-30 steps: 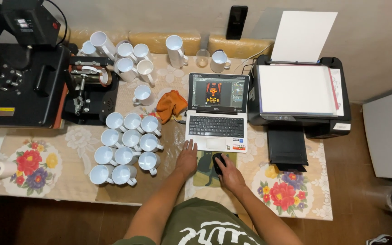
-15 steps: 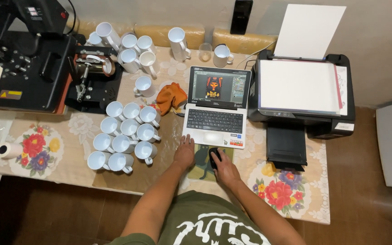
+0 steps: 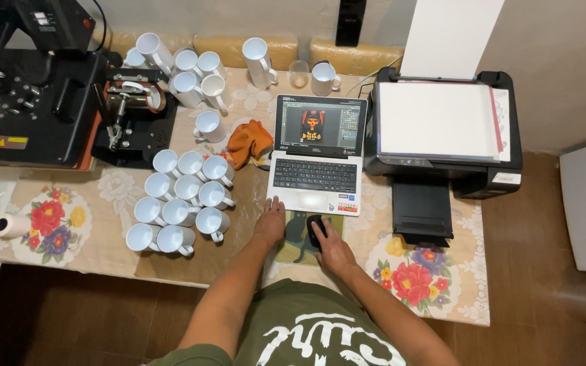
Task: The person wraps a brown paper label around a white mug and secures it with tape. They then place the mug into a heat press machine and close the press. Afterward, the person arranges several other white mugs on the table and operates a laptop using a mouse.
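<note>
Far left, paper roll [image 3: 9,226] sits at the table edge; black heat press [image 3: 28,81] is cut off at the frame top. White mugs [image 3: 181,203] cluster beside it. Left hand [image 3: 270,224] lies flat, fingers spread loosely, touching the mouse pad [image 3: 294,237] just below the laptop [image 3: 317,156]. Right hand [image 3: 334,247] cups the black mouse [image 3: 316,229], fingers curled over, mostly hiding it. Printer [image 3: 442,129] stands right; screen detail unreadable.

Before us we see a cluster of white ceramic mugs [image 3: 179,203], a black heat press [image 3: 32,81], a black printer [image 3: 442,129] and an orange cloth [image 3: 249,140].
</note>
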